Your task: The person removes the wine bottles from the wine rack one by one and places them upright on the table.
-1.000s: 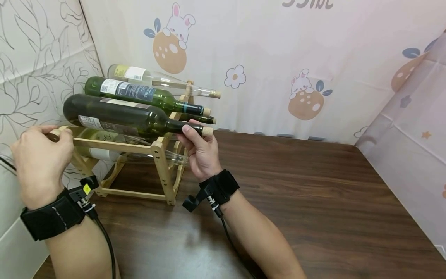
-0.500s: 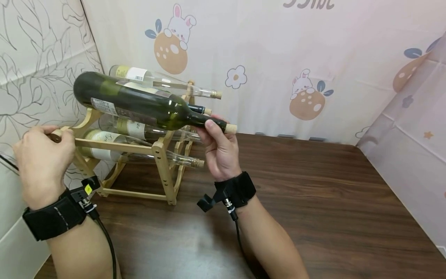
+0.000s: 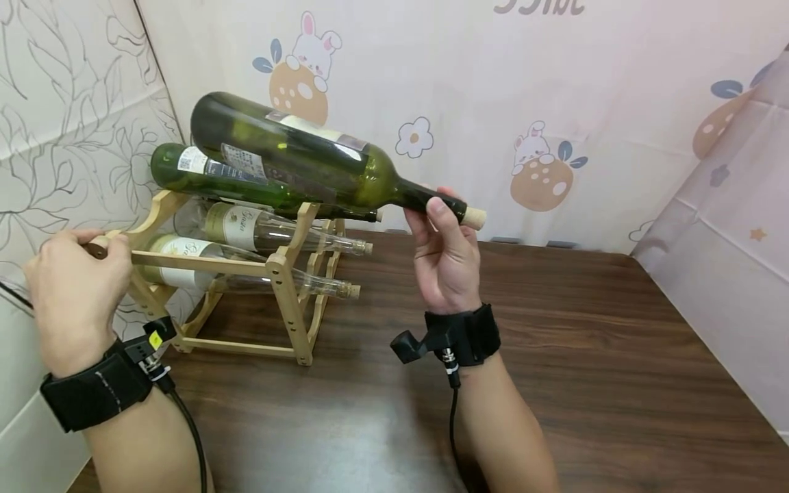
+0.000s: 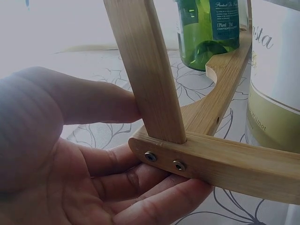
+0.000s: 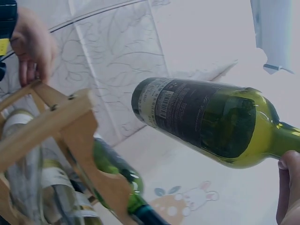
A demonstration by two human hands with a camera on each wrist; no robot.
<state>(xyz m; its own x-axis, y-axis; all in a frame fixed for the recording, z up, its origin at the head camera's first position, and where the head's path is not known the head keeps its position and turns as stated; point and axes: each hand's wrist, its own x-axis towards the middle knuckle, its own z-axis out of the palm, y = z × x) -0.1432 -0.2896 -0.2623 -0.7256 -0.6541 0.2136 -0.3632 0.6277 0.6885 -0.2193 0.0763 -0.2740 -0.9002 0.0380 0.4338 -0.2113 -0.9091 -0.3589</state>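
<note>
In the head view my right hand [image 3: 448,263] grips the neck of a dark green wine bottle [image 3: 308,154], just behind its cork. The bottle hangs in the air, base to the left and higher than the neck. My left hand [image 3: 77,298] holds the near left top corner of a wooden wine rack [image 3: 288,308]. The left wrist view shows thumb and fingers [image 4: 117,187] about that corner, where two screws sit. From the right wrist, the lifted bottle [image 5: 201,119] appears apart from the rack, its dark back label visible.
Clear bottles with pale labels [image 3: 185,270] lie in the rack's lower tier. A green bottle [image 3: 179,168] lies on the upper tier, partly hidden behind the raised one. The rack stands on a dark wood table [image 3: 585,356] between a patterned left wall and a printed rear curtain [image 3: 462,89].
My right hand has lifted the dark green wine bottle off the rack's top tier and carried it up and to the right. The left hand keeps its hold on the rack.
</note>
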